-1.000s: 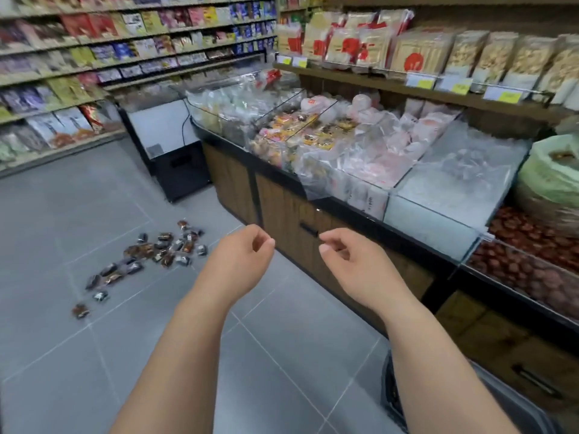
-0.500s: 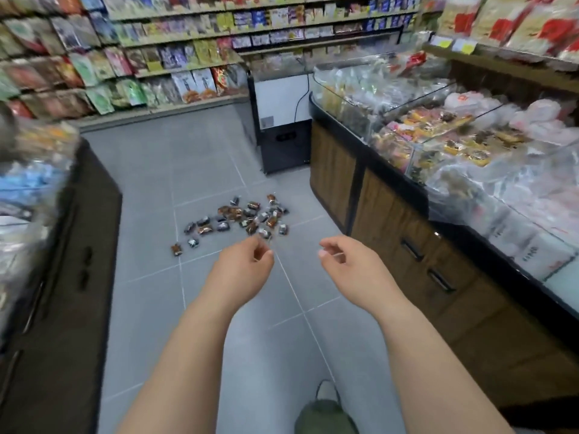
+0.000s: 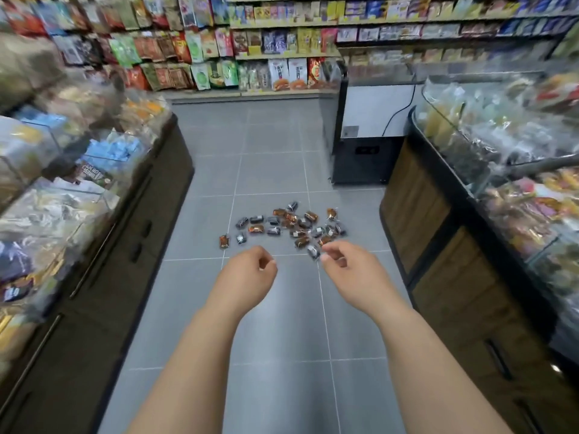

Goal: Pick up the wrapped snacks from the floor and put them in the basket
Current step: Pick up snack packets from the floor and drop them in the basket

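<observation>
Several small wrapped snacks (image 3: 288, 228), in brown, orange and dark wrappers, lie scattered in a loose patch on the grey tiled floor (image 3: 275, 324) of a shop aisle, ahead of me. My left hand (image 3: 247, 274) hangs in front of me with loosely curled fingers and holds nothing. My right hand (image 3: 347, 270) is beside it, also loosely curled and empty; its fingertips overlap the nearest snack in the picture but are well above the floor. No basket is in view.
A dark counter (image 3: 103, 277) with bins of packaged sweets lines the left side. A wooden counter (image 3: 454, 261) with clear bins lines the right. A white and black chest freezer (image 3: 372, 130) stands behind the snacks at the right, and shelves of bagged snacks (image 3: 250, 42) fill the back wall.
My view has swung left, so the snacks now lie straight ahead in mid-aisle instead of off to the left. Both hands keep the same loose, empty pose.
</observation>
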The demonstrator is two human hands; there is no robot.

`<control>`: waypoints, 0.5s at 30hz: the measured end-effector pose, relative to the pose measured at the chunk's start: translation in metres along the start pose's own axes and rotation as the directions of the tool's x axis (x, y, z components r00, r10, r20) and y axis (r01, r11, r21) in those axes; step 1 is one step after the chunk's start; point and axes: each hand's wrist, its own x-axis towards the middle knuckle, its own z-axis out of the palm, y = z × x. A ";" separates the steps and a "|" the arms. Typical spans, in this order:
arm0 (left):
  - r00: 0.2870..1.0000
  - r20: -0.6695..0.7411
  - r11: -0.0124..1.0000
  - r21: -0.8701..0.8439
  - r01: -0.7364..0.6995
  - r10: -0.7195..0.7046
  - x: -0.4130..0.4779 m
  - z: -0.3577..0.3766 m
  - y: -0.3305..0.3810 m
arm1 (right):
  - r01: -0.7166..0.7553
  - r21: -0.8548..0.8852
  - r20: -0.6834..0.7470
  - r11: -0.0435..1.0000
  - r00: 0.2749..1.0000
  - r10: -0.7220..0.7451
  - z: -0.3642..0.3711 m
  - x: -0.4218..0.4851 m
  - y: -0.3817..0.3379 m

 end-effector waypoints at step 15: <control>0.982 -0.068 0.982 -0.078 0.173 -0.179 0.197 -0.044 -0.071 | 0.055 -0.030 0.146 0.998 0.988 -0.050 0.079 0.212 -0.044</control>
